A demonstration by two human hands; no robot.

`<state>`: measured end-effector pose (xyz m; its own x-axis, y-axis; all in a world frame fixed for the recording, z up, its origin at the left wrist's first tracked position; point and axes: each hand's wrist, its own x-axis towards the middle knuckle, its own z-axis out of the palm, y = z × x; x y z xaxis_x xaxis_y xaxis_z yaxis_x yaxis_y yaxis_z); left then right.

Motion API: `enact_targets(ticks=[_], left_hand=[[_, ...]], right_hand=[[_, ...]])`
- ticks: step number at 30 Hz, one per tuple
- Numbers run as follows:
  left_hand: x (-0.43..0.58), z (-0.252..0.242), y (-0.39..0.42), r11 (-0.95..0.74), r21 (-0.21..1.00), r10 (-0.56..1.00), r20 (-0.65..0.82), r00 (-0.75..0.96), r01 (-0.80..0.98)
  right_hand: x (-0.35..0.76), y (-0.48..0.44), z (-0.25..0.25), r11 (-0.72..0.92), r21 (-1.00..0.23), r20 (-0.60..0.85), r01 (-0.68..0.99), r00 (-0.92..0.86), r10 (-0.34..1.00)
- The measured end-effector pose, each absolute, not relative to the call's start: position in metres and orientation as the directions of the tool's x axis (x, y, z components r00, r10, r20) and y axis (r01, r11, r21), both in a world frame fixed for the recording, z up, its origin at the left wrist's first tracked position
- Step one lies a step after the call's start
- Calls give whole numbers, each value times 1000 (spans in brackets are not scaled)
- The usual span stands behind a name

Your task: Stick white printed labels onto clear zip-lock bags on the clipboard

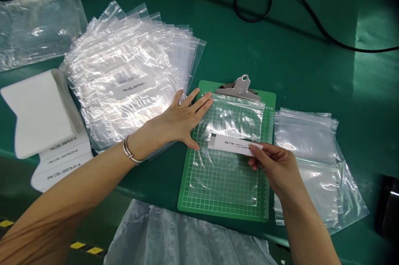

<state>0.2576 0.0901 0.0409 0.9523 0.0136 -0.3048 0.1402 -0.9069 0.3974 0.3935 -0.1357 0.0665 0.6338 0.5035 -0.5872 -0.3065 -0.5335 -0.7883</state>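
Note:
A clear zip bag [224, 186] lies on the green gridded clipboard [187, 192], its zip edge just below the metal clip [241, 88]. My right hand [277, 165] pinches the right end of a white printed label [230, 143], which is over the middle of the bag. My left hand [187, 119] is spread, fingers apart, at the upper left edge of the bag and clipboard, with nothing held in it. Left of it is a fanned pile of clear bags [131, 57]; the top one bears a similar label [134, 86].
A folded stack of white label sheets [40, 111] lies at the left, near another clear bag [40, 28]. More zip bags [305, 140] are right of the clipboard. A black cable [311, 15] crosses the back; a dark object [388, 206] sits at the right edge.

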Motion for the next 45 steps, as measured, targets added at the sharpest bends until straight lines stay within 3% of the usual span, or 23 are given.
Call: enact_targets(ticks=[8,14,33,45], left_hand=[[262,51,88,-928,319,37,-432,901,191],[259,42,89,-922,360,24,-309,951,140],[260,43,89,-924,350,17,-364,931,154],[257,38,90,-922,370,8,-265,964,110]], right_hand=[[388,-128,72,-589,-752,-634,-296,569,523],[388,-125,66,-627,-733,-638,-264,586,499],[387,-127,64,-657,-721,-629,-219,606,488],[384,-124,64,-668,-717,-615,-201,633,470]])
